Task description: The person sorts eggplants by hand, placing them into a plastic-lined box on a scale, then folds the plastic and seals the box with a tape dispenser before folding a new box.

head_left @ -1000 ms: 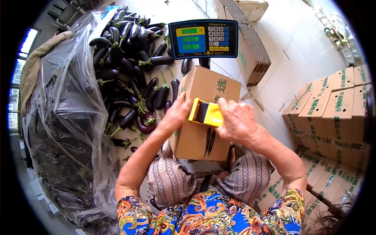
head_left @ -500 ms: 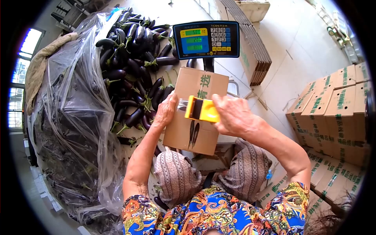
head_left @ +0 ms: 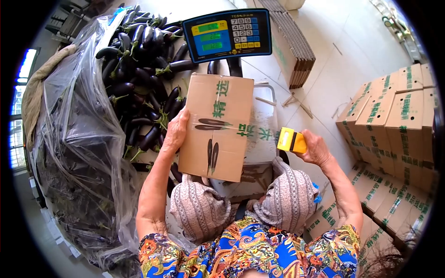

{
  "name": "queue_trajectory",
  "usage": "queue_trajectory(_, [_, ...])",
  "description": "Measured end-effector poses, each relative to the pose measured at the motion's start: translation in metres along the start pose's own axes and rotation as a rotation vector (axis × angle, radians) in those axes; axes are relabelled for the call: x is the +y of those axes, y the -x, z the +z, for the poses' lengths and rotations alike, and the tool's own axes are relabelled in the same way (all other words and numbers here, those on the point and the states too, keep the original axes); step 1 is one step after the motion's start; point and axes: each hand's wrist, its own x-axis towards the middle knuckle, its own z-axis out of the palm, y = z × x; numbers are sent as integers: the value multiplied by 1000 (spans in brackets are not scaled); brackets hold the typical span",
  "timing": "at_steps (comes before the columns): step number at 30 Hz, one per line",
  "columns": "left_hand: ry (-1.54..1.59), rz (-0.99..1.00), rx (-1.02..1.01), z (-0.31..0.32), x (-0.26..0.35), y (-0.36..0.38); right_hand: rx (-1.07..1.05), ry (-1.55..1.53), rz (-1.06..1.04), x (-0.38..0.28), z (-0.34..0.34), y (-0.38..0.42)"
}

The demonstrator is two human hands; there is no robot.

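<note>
A closed cardboard box (head_left: 199, 160) with green print and eggplant pictures lies on the metal scale platform (head_left: 266, 111) before my knees. My left hand (head_left: 177, 129) presses against the box's left side. Away to the right of the box, my right hand (head_left: 316, 147) is wrapped round a yellow tape dispenser (head_left: 290, 140). A clear strip of tape with green print runs across the box and stretches over the gap to the dispenser. Beyond the box stands the scale's display (head_left: 227, 36) with lit green readouts.
Many eggplants (head_left: 153, 92) are heaped on the left beside a large plastic sheet (head_left: 79, 139). Flattened cartons (head_left: 294, 51) stand beyond the scale. Printed boxes (head_left: 387, 125) are stacked at the right, with more boxes below them.
My right hand has moved right with the dispenser, from above the box to beyond its right edge, drawing out tape. The box and display appear shifted slightly left in view.
</note>
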Motion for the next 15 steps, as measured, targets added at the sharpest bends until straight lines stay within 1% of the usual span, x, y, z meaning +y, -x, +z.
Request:
queue_trajectory(2, [30,-10,4,0,-11,-2,28,-3,18,25,16,20])
queue_trajectory(6, [-7,0,8,-3,-6,-3,26,32,64,57,32,50])
queue_trajectory(9, [13,-30,1,-1,2,2,21,34,105,64,39,62])
queue_trajectory(12, [-63,-5,22,-2,2,1,19,64,151,59,39,66])
queue_trajectory(15, [-48,-10,7,-1,4,3,-38,103,205,54,41,65])
